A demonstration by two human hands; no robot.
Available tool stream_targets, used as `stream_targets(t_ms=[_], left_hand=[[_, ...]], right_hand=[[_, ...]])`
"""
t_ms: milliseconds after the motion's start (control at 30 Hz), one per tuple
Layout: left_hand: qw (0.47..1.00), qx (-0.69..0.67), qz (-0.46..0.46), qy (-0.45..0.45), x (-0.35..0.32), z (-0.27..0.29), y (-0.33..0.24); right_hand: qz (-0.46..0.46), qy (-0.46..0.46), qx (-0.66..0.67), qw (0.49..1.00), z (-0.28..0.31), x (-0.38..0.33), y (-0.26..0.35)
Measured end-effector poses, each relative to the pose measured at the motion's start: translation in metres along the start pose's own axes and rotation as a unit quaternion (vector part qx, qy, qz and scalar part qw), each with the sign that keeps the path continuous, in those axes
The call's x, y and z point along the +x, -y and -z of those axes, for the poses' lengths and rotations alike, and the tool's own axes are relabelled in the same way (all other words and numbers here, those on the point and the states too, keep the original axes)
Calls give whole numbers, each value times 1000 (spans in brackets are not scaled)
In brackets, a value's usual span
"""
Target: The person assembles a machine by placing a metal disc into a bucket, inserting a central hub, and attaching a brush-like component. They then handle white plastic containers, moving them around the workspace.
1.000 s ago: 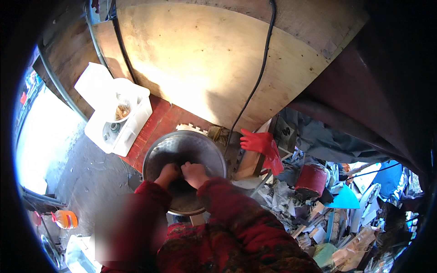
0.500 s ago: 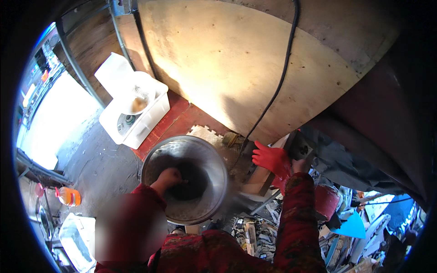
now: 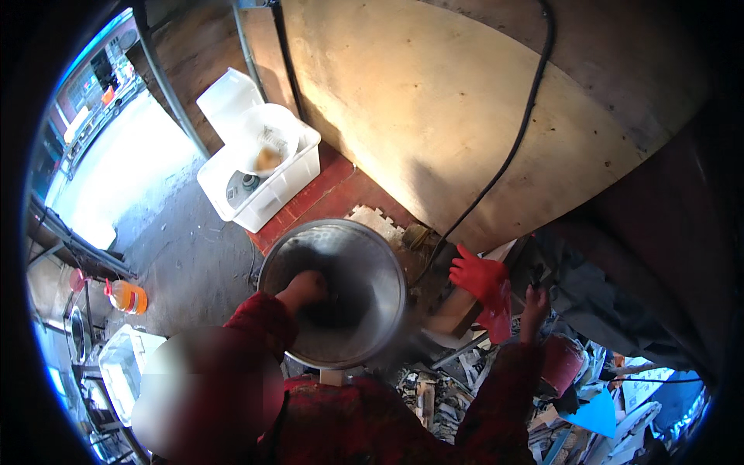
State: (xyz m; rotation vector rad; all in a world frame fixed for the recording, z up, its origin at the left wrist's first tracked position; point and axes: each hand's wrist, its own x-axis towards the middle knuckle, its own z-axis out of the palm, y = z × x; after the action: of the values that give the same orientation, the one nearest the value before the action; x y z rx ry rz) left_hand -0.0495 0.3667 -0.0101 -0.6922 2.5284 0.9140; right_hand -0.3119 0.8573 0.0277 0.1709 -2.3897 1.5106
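My left grip [image 3: 308, 287] is curled inside the round metal basin [image 3: 370, 306], and I cannot tell whether it has hold of anything. The basin sits by the near edge of the red board [image 3: 316, 199], with the white tub [image 3: 285, 190] along that board's left edge. My right grip [image 3: 535, 299] is raised beside the red glove [image 3: 482, 280], fingers bent, its hold too unclear to tell.

A round metal basin [image 3: 372, 306], silver-grey with a dark hollow, sits open side up, its rim beside the red board's [image 3: 329, 190] near corner. A small dark object [image 3: 536, 273], blurred, rises from the right hand's [image 3: 533, 308] fingertips.
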Motion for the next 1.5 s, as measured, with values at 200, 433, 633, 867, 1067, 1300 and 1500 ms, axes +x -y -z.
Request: stream_targets(t_ms=[200,433,633,867,1067,1300,1500], left_hand=[[990,-129,-61,-15,2,-5,15],[991,-73,-94,-58,-5,-6,5],[986,-93,-108,-84,3,-17,8],[980,-130,-89,-124,18,-40,9],[971,-180,-81,-135,-2,-29,0],[992,-44,-113,-24,-61,49,-3],[882,-77,-153,-439,-61,106,38]], right_hand=[[-60,110,301,945,-19,-57,95],[-188,299,484,800,-67,-117,184],[-262,494,213,801,-150,-167,229],[180,465,-192,845,-237,-225,231],[208,463,-273,817,-250,-232,226],[253,447,-293,806,-258,-239,216],[303,439,-308,788,-261,-242,214]])
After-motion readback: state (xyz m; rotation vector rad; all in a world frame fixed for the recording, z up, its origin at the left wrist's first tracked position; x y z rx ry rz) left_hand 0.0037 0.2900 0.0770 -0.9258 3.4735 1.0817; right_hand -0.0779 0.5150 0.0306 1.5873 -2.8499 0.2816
